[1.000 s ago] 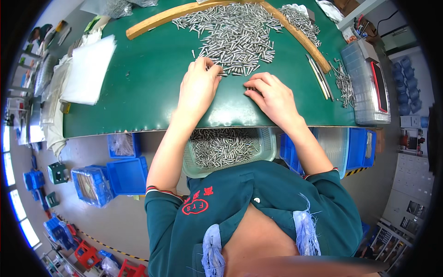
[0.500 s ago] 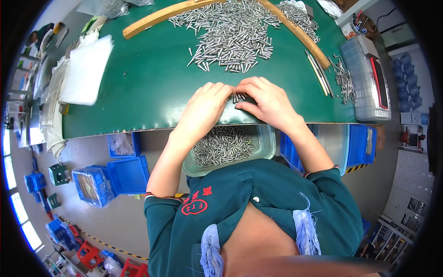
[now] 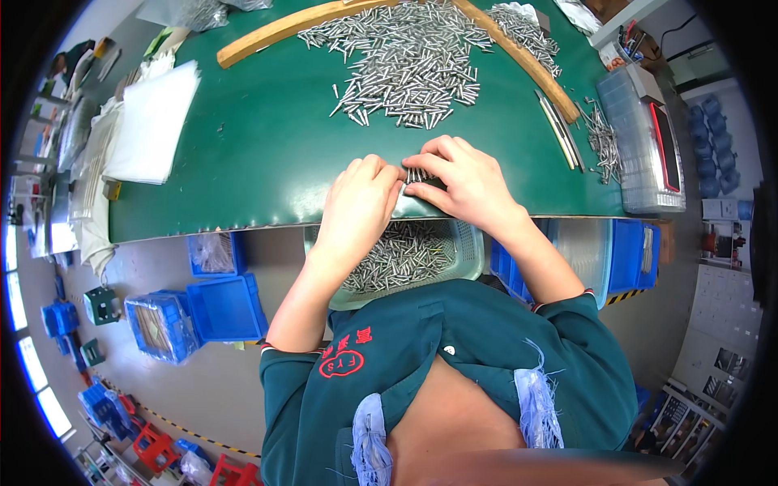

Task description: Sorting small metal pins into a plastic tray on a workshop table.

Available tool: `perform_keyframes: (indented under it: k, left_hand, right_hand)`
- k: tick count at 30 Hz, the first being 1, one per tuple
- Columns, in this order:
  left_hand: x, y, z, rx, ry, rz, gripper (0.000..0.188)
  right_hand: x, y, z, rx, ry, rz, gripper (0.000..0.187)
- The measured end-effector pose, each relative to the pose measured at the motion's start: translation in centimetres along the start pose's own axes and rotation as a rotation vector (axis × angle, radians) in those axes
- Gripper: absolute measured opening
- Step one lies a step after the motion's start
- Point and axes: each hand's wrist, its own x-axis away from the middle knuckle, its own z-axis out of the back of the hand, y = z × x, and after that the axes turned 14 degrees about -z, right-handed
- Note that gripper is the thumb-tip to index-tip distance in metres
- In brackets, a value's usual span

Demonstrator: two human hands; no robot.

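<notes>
Close to the front edge of the green table point(image 3: 267, 162), my right hand point(image 3: 472, 185) grips a short row of small silvery metal pins point(image 3: 419, 174) between its thumb and fingers. My left hand point(image 3: 359, 202) is closed beside it, its curled fingertips meeting the left end of that row; what lies under them is partly hidden. Beyond both hands spreads a large heap of loose metal pins point(image 3: 413, 69). Below the table edge, against my body, a pale green plastic basket point(image 3: 468, 257) holds many more of these pins.
Two wooden bars point(image 3: 308, 23) point(image 3: 527, 65) flank the heap. At right lie thin rods point(image 3: 559, 130), a smaller pile of pins point(image 3: 602, 138) and clear plastic boxes point(image 3: 640, 146). White sheets point(image 3: 154, 125) lie at left. Blue bins point(image 3: 227, 308) stand below on the floor.
My left hand has shifted slightly down and to the right. The right hand has moved a little left, and more of the pins show between its thumb and fingers.
</notes>
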Motion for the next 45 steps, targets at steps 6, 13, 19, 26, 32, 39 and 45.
perform_keyframes:
  k: [6, 13, 19, 26, 32, 39, 45]
  left_hand:
    - [2.0, 1.4, 0.9, 1.056, -0.139, 0.466, 0.018]
    - [3.6, 1.5, -2.0, 1.980, -0.106, 0.921, 0.041]
    - [3.4, 2.1, -2.9, 1.977, -0.083, 0.950, 0.035]
    - [3.5, 2.9, -3.2, 1.799, -0.127, 0.855, 0.035]
    - [3.0, 3.3, -1.8, 1.543, -0.187, 0.675, 0.035]
    - [3.0, 2.7, -1.4, 1.531, -0.182, 0.598, 0.035]
    - [2.6, 2.8, -0.7, 1.494, -0.150, 0.610, 0.033]
  right_hand:
    - [0.4, 0.6, 0.1, 0.042, 0.054, 0.011, 0.020]
    - [2.5, 0.0, 1.9, -0.032, -0.154, 0.031, 0.020]
    - [3.9, -1.0, 2.6, -0.057, -0.220, 0.050, 0.023]
    - [4.3, -0.8, 2.7, -0.157, -0.286, -0.066, 0.034]
    - [4.0, -0.6, 2.8, -0.442, -0.416, -0.196, 0.046]
    - [3.6, -0.7, 2.9, -0.727, -0.458, -0.311, 0.049]
    - [3.6, -0.6, 2.8, -0.793, -0.452, -0.304, 0.056]
